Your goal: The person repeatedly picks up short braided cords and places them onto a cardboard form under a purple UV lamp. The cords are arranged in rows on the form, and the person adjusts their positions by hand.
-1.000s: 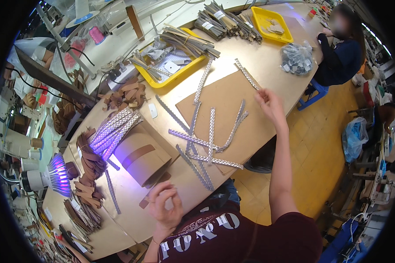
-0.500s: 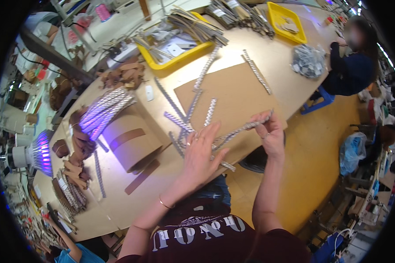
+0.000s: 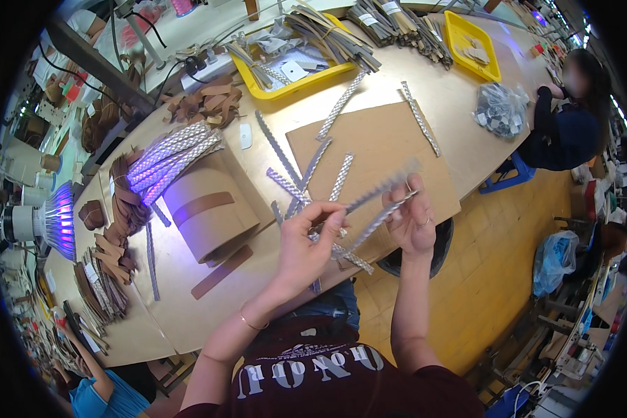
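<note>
My left hand [image 3: 306, 244] pinches one end of a grey braided strap [image 3: 377, 191], which slants up to the right and blurs at its far end. My right hand [image 3: 412, 221], palm turned up, has a second braided length [image 3: 375, 228] between thumb and fingers. Whether the two lengths are one piece cannot be made out. Beneath and beyond my hands, several short braided straps lie loosely crossed, one silvery strap [image 3: 341, 177] among them. They lie partly on a flat brown cardboard sheet [image 3: 383, 136], and my left hand hides some of them.
Left of my hands stands a large brown cardboard roll [image 3: 219, 209], beside a bundle of silvery braided straps [image 3: 171, 164]. Yellow trays [image 3: 292, 89] and strip bundles line the far side. A clear bag [image 3: 500, 110] lies at the right, near a seated person [image 3: 568, 118].
My left hand has gone from lying spread over the straps to pinching one. A strap end now swings up between my hands. My right hand has shifted slightly left and lower.
</note>
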`<state>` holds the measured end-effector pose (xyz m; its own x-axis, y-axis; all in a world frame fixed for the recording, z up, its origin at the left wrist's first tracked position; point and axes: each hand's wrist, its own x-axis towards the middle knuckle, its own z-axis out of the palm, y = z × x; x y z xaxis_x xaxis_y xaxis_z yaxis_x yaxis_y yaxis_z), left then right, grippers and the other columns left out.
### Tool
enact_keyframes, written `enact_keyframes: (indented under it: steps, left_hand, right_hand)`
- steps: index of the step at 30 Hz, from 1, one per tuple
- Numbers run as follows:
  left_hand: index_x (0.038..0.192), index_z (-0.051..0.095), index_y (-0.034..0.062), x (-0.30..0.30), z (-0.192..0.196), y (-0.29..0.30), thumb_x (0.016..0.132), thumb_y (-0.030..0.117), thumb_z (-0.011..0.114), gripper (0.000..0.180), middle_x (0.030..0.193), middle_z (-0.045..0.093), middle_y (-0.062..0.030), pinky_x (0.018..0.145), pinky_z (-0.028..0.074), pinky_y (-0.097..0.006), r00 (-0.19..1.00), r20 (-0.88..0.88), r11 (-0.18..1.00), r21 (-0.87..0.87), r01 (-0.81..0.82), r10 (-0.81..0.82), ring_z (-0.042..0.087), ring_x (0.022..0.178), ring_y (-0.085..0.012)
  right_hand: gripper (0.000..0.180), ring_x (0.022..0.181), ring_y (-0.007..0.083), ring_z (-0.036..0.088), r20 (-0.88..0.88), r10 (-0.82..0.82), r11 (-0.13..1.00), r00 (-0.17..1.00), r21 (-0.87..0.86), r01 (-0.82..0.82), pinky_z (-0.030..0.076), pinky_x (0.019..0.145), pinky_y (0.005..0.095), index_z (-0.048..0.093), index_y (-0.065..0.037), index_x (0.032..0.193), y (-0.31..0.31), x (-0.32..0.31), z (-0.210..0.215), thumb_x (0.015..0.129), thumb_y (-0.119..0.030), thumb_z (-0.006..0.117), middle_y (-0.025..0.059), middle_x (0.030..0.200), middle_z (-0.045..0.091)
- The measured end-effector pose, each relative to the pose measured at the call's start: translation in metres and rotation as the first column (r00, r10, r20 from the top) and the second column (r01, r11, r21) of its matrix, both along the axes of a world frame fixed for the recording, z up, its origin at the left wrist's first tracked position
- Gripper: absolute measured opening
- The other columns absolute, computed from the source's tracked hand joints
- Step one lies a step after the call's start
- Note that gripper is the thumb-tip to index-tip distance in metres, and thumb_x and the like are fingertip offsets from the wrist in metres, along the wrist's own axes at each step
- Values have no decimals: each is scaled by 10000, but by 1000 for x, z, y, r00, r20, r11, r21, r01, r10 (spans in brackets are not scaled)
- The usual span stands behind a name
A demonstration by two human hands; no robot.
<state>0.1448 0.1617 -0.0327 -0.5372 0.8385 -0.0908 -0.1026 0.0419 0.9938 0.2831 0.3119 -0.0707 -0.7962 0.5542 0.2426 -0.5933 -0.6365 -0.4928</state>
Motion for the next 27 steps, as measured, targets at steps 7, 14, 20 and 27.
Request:
enact_keyframes:
  steps: [7,14,20,27]
  left_hand:
    - [1139,573,-57,-19,-3,-23,1026,146,505,242,925,684,-96,732,503,-234,970,241,1000,26,5,-11,629,802,-101]
    - [1285,507,-64,-31,-6,-42,1042,142,452,323,1121,667,-140,871,509,-289,944,322,997,45,62,-73,644,966,-154]
    - [1322,488,-45,-39,0,-67,1040,162,454,351,1211,641,-169,928,497,-317,948,309,994,104,40,-71,643,1070,-203]
    - [1351,463,-56,-39,10,-86,1032,99,453,356,1222,636,-169,947,493,-324,952,304,993,122,-9,-29,634,1090,-199]
  right_hand:
    - [385,751,143,383,-210,40,952,977,-290,-102,416,700,303,420,-85,1375,-3,-16,-2,1059,-303,391,34,914,470]
    - [507,690,105,331,32,52,994,998,-95,-49,359,648,255,388,-45,1438,-2,-31,5,1053,-373,397,-6,818,417]
    - [552,777,83,470,650,-533,834,541,510,209,422,712,241,384,-37,1452,27,-29,20,1029,-377,481,14,949,555]
    - [356,882,95,560,558,-707,607,435,794,-34,472,810,263,570,18,1282,-26,-58,48,963,-136,607,58,1033,650]
